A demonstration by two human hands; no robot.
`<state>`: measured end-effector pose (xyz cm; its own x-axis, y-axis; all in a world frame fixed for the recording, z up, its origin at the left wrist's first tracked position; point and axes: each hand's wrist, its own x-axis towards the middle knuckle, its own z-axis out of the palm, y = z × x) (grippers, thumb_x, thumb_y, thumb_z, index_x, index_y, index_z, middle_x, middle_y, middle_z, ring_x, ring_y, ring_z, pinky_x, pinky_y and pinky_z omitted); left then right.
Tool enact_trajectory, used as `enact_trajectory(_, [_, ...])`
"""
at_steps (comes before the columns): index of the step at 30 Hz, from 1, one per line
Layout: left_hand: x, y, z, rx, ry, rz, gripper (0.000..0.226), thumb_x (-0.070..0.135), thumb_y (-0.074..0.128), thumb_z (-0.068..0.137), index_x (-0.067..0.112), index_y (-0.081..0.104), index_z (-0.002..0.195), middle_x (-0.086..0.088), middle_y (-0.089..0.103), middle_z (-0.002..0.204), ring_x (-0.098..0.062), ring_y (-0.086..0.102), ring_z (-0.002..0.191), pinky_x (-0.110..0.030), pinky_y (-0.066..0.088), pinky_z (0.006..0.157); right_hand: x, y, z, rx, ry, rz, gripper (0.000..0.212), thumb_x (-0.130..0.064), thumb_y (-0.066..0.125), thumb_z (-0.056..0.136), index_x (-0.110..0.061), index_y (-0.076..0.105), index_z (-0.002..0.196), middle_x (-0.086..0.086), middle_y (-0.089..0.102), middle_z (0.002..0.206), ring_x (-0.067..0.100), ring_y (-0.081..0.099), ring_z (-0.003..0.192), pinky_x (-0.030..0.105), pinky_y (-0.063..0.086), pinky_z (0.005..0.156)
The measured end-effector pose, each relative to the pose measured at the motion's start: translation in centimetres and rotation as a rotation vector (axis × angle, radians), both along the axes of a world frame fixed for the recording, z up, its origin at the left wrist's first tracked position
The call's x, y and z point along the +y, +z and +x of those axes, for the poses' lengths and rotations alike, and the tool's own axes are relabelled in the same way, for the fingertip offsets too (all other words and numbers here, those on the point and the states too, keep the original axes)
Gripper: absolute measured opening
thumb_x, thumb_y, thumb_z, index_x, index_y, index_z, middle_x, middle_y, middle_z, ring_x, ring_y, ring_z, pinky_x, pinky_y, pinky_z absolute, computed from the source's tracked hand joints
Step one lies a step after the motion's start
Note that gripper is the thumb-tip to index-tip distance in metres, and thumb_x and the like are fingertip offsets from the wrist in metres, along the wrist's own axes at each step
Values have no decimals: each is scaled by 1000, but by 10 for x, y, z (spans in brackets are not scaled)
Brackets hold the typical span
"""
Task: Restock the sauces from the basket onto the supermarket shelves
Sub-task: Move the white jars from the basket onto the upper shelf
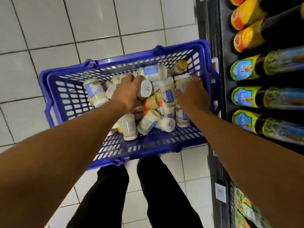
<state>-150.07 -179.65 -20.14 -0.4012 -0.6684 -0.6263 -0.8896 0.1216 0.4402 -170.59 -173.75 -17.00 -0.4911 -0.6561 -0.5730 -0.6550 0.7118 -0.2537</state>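
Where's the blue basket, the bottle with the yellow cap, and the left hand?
blue basket [131, 56]: head view, on its far rim.
yellow-capped bottle [182, 64]: head view, on the cap.
left hand [129, 92]: head view, on the back of the hand.

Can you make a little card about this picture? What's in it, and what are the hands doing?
floor: white tiled floor
basket: blue, next to the shelf
inside: many pale sauce jars, jumbled
left hand: grips a white-capped jar
right hand: fingers spread on the jars
on shelf: dark bottles with yellow-green labels
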Motion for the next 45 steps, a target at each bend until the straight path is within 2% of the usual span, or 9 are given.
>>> enact_trajectory(10, [-12, -16, 9, 131, 3, -42, 69, 16, 84, 72, 17, 49, 132, -15, 57, 130, -36, 54, 118, -46, 45, 98, -21, -26, 6, 231, 170, 146, 70, -44, 63, 93, -6, 30, 142, 17, 46, 143, 39, 53, 122, 47, 49, 86])
enact_trajectory(13, [-9, -19, 21, 203, 128, -31, 69, 15, 84, 69, 21, 50, 128, -8, 58, 125, -28, 54, 114, -38, 45, 89, -24, -33, 11, 298, 201, 198, 69, -40, 61, 96, -3, 29, 145, 17, 42, 145, 35, 52, 124, 45, 48, 91])
enact_trajectory(16, [-4, -20, 28, 293, 216, -32, 67, 24, 86, 68, 22, 52, 125, 0, 61, 118, -19, 55, 107, -32, 42, 83, -26, -39, 17, 272, 177, 249, 86, -48, 73, 84, -4, 31, 145, 17, 38, 145, 36, 47, 126, 45, 47, 92])
enact_trajectory(25, [19, -18, 30, 385, 470, 139, 61, 36, 86, 70, 38, 48, 118, 25, 59, 102, 1, 59, 96, -5, 42, 74, -19, -48, 13, 168, 165, 172, 108, -50, 84, 69, -9, 23, 148, 16, 36, 149, 35, 44, 131, 47, 47, 94])
enact_trajectory(29, [29, -21, 29, 413, 563, 237, 57, 36, 83, 74, 37, 50, 120, 24, 61, 106, 13, 59, 93, -9, 45, 73, -19, -50, 5, 36, 177, 212, 111, -50, 85, 68, -13, 21, 151, 15, 24, 154, 36, 37, 136, 49, 45, 97])
enact_trajectory(32, [34, -21, 28, 467, 667, 338, 44, 31, 79, 80, 35, 54, 116, 16, 66, 106, 12, 62, 88, -9, 48, 68, -14, -58, -1, -62, 207, 259, 99, -35, 78, 82, -21, 13, 155, 18, 20, 156, 40, 31, 139, 52, 40, 102])
enact_trajectory(40, [36, -16, 29, 525, 826, 482, 22, 29, 64, 93, 35, 60, 113, 5, 71, 104, -5, 69, 89, -19, 55, 62, -3, -67, -11, -308, 12, 64, 70, -27, 73, 88, -19, 33, 146, 8, 45, 146, 30, 48, 129, 46, 45, 102])
enact_trajectory(43, [32, -7, 26, 504, 861, 496, 26, 35, 61, 91, 30, 62, 117, -1, 71, 108, -17, 69, 97, -35, 58, 76, 1, -58, -13, -396, -54, 7, 56, -27, 71, 90, -21, 40, 136, 1, 54, 132, 23, 56, 115, 41, 49, 93])
enact_trajectory(45, [29, 3, 25, 494, 893, 499, 27, 36, 59, 92, 29, 62, 118, -2, 71, 110, -20, 68, 100, -39, 58, 81, 6, -46, -12, -466, -139, -29, 57, -27, 71, 90, -21, 40, 137, -9, 58, 117, 10, 59, 101, 26, 51, 80])
